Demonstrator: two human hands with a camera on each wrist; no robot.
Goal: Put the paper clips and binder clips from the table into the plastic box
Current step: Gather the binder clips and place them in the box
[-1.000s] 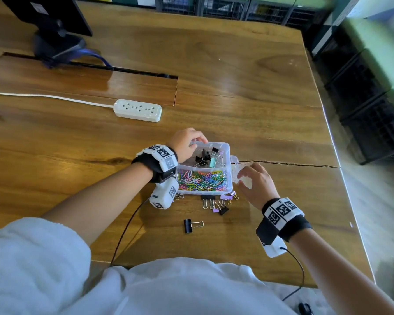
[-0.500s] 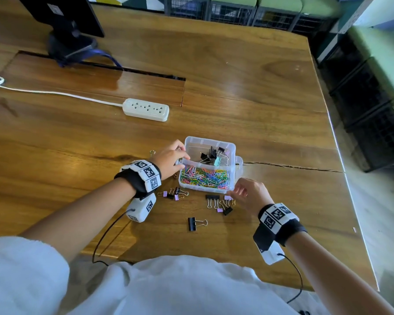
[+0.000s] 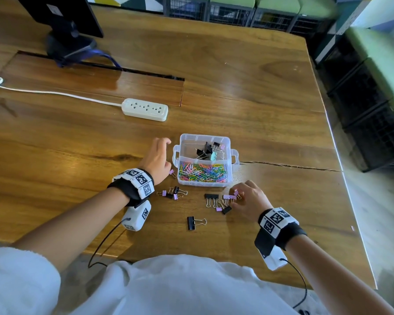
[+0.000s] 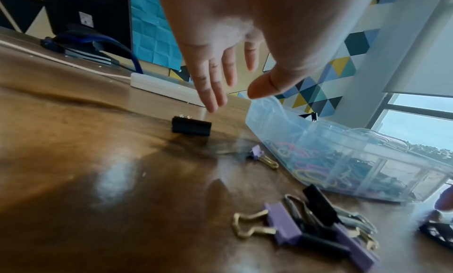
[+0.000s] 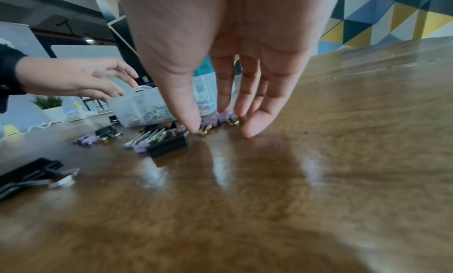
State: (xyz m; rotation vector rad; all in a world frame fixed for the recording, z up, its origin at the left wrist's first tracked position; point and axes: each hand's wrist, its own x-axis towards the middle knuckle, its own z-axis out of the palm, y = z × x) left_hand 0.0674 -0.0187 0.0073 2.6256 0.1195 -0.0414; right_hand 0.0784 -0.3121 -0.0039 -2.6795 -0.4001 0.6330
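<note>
wooden table (image 3: 248, 92) is stretching out under me, glossy and warm brown, with a white power strip (image 3: 145, 109) and a monitor base (image 3: 69, 45) sitting well back from the work. i am keeping the clear plastic box (image 3: 204, 138) just ahead of both hands so each drop is short. its near compartment is filling with bright multicoloured paper clips (image 3: 203, 172), and the far compartment is holding a few binder clips (image 3: 206, 150), mostly black with one pale green.

my right hand (image 3: 250, 200) is reaching down with fingers and thumb nearly straight, tips touching the table around a cluster of small purple binder clips (image 3: 231, 197) just in front of the box. from the right wrist view the thumb and fingertips (image 5: 252, 130) are bracketing the clips rather than closing on them, so i am judging this as the start of a gather, nothing gripped yet. a black binder clip (image 3: 211, 196) with silver handles is lying beside that cluster.

my left hand (image 3: 157, 159) is hovering released, fingers spread, beside the box's left handle, holding nothing. in the left wrist view it is hanging above a lone black clip (image 4: 191, 126) on the table, probably its next target. a second bunch of purple and black clips (image 3: 173, 192) is lying near my left wrist, and one larger black binder clip (image 3: 191, 223) is sitting apart, nearer my body.

no loose paper clips are showing on the table, so i am reckoning the remaining work is binder clips only.
</note>
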